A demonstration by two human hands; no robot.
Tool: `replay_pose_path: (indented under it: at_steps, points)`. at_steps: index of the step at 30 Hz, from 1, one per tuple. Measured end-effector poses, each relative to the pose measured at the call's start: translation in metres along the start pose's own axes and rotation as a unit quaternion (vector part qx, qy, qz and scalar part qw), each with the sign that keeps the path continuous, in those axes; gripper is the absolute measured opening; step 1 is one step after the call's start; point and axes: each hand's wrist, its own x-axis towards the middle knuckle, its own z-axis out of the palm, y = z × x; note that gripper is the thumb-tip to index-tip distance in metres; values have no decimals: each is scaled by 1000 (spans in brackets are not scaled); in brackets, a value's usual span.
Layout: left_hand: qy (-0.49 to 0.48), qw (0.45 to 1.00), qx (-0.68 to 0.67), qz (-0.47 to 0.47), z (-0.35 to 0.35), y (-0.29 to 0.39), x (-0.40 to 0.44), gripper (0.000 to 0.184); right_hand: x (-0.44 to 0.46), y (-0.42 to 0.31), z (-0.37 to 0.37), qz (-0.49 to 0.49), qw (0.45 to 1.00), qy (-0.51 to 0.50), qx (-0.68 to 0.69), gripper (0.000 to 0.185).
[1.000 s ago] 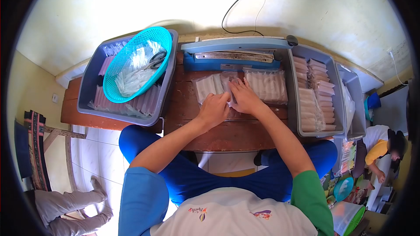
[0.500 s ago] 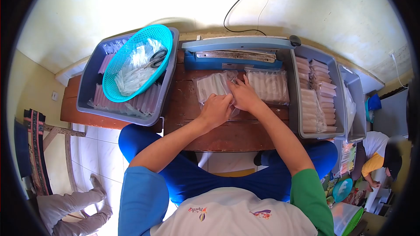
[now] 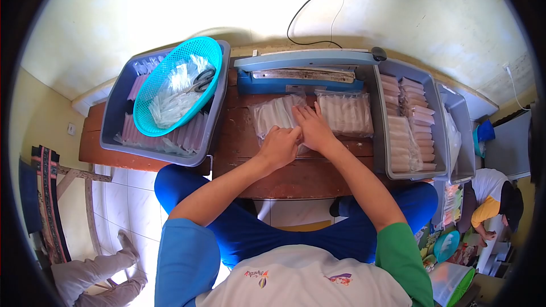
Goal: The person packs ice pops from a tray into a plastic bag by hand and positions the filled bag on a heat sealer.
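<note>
On the wooden bench lies a clear plastic bag (image 3: 272, 115) filled with a row of pale, tube-shaped packets. My left hand (image 3: 280, 145) is closed at the bag's near right edge, fingers curled on the plastic. Beside it my right hand (image 3: 314, 129) lies with fingers stretched out over the bag's right side. Just right of that hand sits a second filled bag (image 3: 344, 115), its packets in a neat row. Behind both bags stands a blue bag sealer (image 3: 301, 83) with a long grey arm and a black knob.
A grey tub (image 3: 196, 162) at left holds pinkish packets, with a turquoise basket (image 3: 143, 115) of plastic bags and scissors (image 3: 202, 79) on top. At right, another grey tub (image 3: 382, 136) holds stacked packets. A person (image 3: 490, 193) sits far right; another person's legs (image 3: 96, 273) show lower left.
My right hand's fingers have spread flatter across the bag's right side. My left hand stays closed at the near edge. The whole view has shifted slightly.
</note>
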Motion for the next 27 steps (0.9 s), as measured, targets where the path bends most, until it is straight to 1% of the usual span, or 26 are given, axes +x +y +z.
replay_pose_path:
  at_steps: [1,2,4,6,8,12,14,16,17,19,20,21,23,24,25,26,27]
  points:
    - [4,1000,13,-3,-1,1,0,20,-3,-1,-2,0,999,28,33,76]
    - [8,1000,26,-5,-1,3,1,21,-6,-1,-3,2,999,30,31,76]
    - [11,1000,23,3,-3,5,1,22,-16,-2,-7,-28,996,85,19,71]
    - [11,1000,19,13,-6,10,3,22,-29,-6,-16,-26,995,88,39,69]
    - [4,1000,-15,-8,-10,20,6,24,-45,-11,-34,-22,994,91,58,68]
    - [8,998,-57,20,-13,39,19,28,-70,-14,-79,-16,988,102,117,60]
    - [15,993,-115,32,-15,53,32,26,-84,-7,-100,-8,985,110,136,58]
    - [16,990,-135,39,-10,66,48,25,-93,9,-118,-8,975,149,164,46]
    - [23,987,-151,41,-8,72,57,25,-98,18,-123,-1,975,154,162,46]
    - [26,985,-161,48,0,88,78,24,-108,38,-133,41,961,209,176,33]
    - [34,984,-171,48,7,94,88,22,-110,48,-141,43,953,248,167,21]
    - [27,983,-173,53,15,99,99,22,-112,62,-144,50,952,252,166,21]
    - [33,983,-169,67,31,106,123,21,-115,92,-150,96,946,267,158,16]
    - [26,982,-170,71,41,107,135,21,-114,102,-156,127,933,286,177,12]
    - [42,982,-159,95,52,107,149,21,-114,117,-157,133,931,290,176,12]
    - [59,980,-147,118,61,107,161,21,-116,136,-156,167,928,280,178,12]
    - [53,980,-149,121,67,109,174,21,-118,153,-154,202,924,270,181,12]
